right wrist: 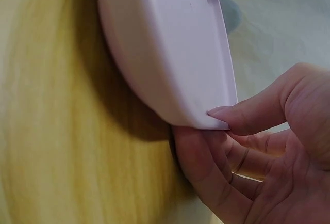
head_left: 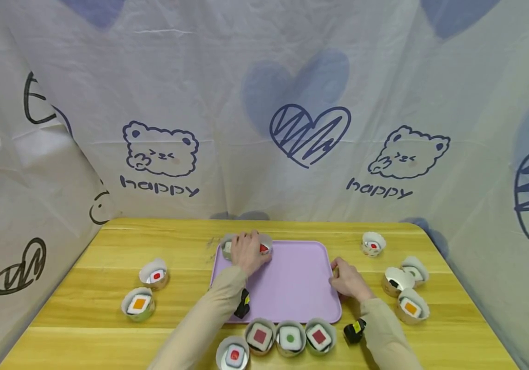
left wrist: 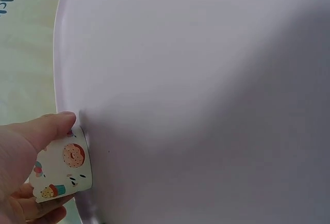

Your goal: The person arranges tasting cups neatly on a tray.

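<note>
A lilac tray (head_left: 287, 288) lies on the wooden table. At its far left, my left hand (head_left: 246, 253) grips a paper baking cup (left wrist: 64, 170) printed with a donut and cupcakes, thumb on one side and fingers curled round the other. In the head view a red-centred sushi piece (head_left: 263, 248) shows beside that hand. Another paper cup (head_left: 225, 248) with a pale piece stands in the tray's far left corner, partly covered by the hand. On the right side, my right hand (right wrist: 273, 131) pinches the tray's rim between thumb and fingers.
Several cups with sushi pieces line the tray's near edge, one with a green centre (head_left: 289, 338). Two cups, one orange-centred (head_left: 138, 304), stand at left. Several more stand at right, including another orange-centred one (head_left: 411, 307). A printed cloth (head_left: 246, 205) hangs behind the table.
</note>
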Motion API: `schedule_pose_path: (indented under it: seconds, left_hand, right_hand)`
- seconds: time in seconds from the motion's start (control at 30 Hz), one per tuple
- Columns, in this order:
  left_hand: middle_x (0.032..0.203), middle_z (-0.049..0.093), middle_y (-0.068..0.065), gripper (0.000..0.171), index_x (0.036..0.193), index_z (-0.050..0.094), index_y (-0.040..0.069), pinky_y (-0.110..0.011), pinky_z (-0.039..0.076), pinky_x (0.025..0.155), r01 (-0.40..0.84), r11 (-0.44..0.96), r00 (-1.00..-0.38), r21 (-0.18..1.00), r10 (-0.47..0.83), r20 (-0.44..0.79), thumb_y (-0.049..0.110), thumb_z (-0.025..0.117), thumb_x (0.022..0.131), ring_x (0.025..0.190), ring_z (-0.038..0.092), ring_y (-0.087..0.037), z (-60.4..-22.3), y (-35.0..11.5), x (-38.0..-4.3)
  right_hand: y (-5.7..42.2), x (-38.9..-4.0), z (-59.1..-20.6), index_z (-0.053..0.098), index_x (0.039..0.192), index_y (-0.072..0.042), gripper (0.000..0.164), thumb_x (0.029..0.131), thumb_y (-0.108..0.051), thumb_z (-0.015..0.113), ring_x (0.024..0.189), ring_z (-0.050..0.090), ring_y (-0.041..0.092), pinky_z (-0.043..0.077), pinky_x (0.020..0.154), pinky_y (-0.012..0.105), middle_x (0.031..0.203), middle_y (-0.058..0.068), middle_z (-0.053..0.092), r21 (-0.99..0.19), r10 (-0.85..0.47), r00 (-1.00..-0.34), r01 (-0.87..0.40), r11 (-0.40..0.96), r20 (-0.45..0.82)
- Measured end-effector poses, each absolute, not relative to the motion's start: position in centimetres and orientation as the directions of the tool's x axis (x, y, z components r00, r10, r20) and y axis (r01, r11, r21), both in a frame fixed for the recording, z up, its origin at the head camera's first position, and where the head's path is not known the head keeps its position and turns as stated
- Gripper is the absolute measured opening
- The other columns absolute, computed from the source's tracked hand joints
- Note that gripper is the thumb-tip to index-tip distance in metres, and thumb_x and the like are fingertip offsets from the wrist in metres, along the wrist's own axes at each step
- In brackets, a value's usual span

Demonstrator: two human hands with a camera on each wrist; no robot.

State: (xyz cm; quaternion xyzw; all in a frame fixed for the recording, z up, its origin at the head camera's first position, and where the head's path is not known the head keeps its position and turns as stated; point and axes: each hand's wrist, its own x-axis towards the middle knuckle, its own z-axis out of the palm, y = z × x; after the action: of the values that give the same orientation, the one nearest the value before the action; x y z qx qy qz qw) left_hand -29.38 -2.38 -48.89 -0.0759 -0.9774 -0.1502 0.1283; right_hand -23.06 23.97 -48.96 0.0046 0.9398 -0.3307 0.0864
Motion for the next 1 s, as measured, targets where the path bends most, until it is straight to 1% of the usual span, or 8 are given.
schedule_pose_path:
  seconds: [0.17, 0.3, 0.47, 0.57, 0.63, 0.77, 0.87, 1.0]
  left_hand:
    - [0.102, 0.071, -0.015, 0.061, 0.115, 0.062, 0.002, -0.047, 0.044, 0.101, 0.2, 0.94, -0.949, 0.275, 0.116, 0.294, 0.041, 0.087, 0.074, 0.108, 0.061, -0.034, -49.1, -2.5, -29.3]
    - [0.101, 0.07, -0.015, 0.061, 0.112, 0.062, 0.003, -0.047, 0.045, 0.098, 0.215, 0.941, -0.938, 0.261, 0.125, 0.325, 0.041, 0.088, 0.072, 0.107, 0.061, -0.034, -49.2, -2.7, -29.1]
    - [0.11, 0.068, -0.016, 0.072, 0.119, 0.059, 0.002, -0.048, 0.043, 0.102, 0.216, 0.939, -0.939, 0.269, 0.124, 0.321, 0.042, 0.09, 0.068, 0.115, 0.058, -0.035, -49.1, -2.7, -28.9]
    - [0.118, 0.066, -0.018, 0.079, 0.126, 0.058, 0.0, -0.049, 0.041, 0.107, 0.222, 0.927, -0.943, 0.303, 0.124, 0.31, 0.042, 0.091, 0.068, 0.122, 0.055, -0.037, -48.8, -2.9, -28.6]
    - [0.125, 0.063, -0.021, 0.081, 0.13, 0.056, 0.0, -0.051, 0.038, 0.112, 0.228, 0.908, -0.948, 0.35, 0.125, 0.294, 0.04, 0.091, 0.069, 0.127, 0.052, -0.039, -48.5, -3.1, -28.3]
    - [0.138, 0.055, -0.024, 0.087, 0.139, 0.05, 0.0, -0.057, 0.029, 0.12, 0.234, 0.856, -0.958, 0.461, 0.122, 0.259, 0.037, 0.09, 0.07, 0.139, 0.04, -0.043, -48.0, -3.7, -27.7]
    - [0.141, 0.051, -0.025, 0.09, 0.141, 0.048, 0.0, -0.059, 0.023, 0.123, 0.241, 0.827, -0.958, 0.508, 0.12, 0.26, 0.036, 0.09, 0.071, 0.145, 0.033, -0.044, -47.8, -4.4, -27.4]
    - [0.142, 0.049, -0.025, 0.09, 0.142, 0.047, -0.001, -0.061, 0.021, 0.124, 0.248, 0.802, -0.956, 0.543, 0.112, 0.271, 0.035, 0.09, 0.071, 0.147, 0.029, -0.045, -47.3, -5.4, -26.5]
  right_hand:
    - [24.0, -23.1, -48.9, 0.05, 0.113, 0.004, 0.026, 0.087, 0.001, 0.056, 0.061, 0.056, 0.019, 0.045, 0.052, 0.026, 0.079, 0.01, 0.054, -0.616, -0.055, -0.986, 0.054, 0.786, -0.157]
    - [23.9, -23.3, -48.9, 0.05, 0.114, 0.004, 0.027, 0.088, 0.001, 0.056, 0.061, 0.056, 0.019, 0.045, 0.052, 0.025, 0.079, 0.01, 0.054, -0.619, -0.054, -0.985, 0.06, 0.783, -0.163]
    - [23.9, -23.2, -49.0, 0.05, 0.115, 0.004, 0.028, 0.088, 0.001, 0.057, 0.062, 0.056, 0.019, 0.046, 0.053, 0.026, 0.08, 0.01, 0.054, -0.616, -0.05, -0.984, 0.066, 0.785, -0.17]
    - [23.9, -23.2, -49.0, 0.05, 0.116, 0.005, 0.029, 0.088, 0.001, 0.057, 0.064, 0.055, 0.02, 0.045, 0.053, 0.026, 0.08, 0.01, 0.054, -0.616, -0.05, -0.984, 0.069, 0.785, -0.173]
    - [23.9, -23.2, -49.0, 0.05, 0.117, 0.005, 0.03, 0.088, 0.0, 0.057, 0.064, 0.055, 0.02, 0.045, 0.053, 0.026, 0.08, 0.01, 0.054, -0.617, -0.05, -0.983, 0.069, 0.784, -0.174]
    - [23.8, -23.2, -49.0, 0.05, 0.118, 0.005, 0.03, 0.089, 0.0, 0.057, 0.064, 0.055, 0.019, 0.045, 0.053, 0.026, 0.08, 0.01, 0.054, -0.617, -0.048, -0.984, 0.07, 0.784, -0.173]
    - [23.9, -23.1, -49.0, 0.05, 0.117, 0.005, 0.03, 0.089, 0.0, 0.057, 0.064, 0.055, 0.02, 0.045, 0.054, 0.027, 0.08, 0.01, 0.054, -0.615, -0.051, -0.985, 0.062, 0.786, -0.165]
    - [24.0, -23.2, -49.0, 0.05, 0.116, 0.005, 0.03, 0.088, 0.0, 0.057, 0.065, 0.055, 0.02, 0.045, 0.055, 0.027, 0.081, 0.011, 0.054, -0.61, -0.051, -0.986, 0.057, 0.791, -0.158]
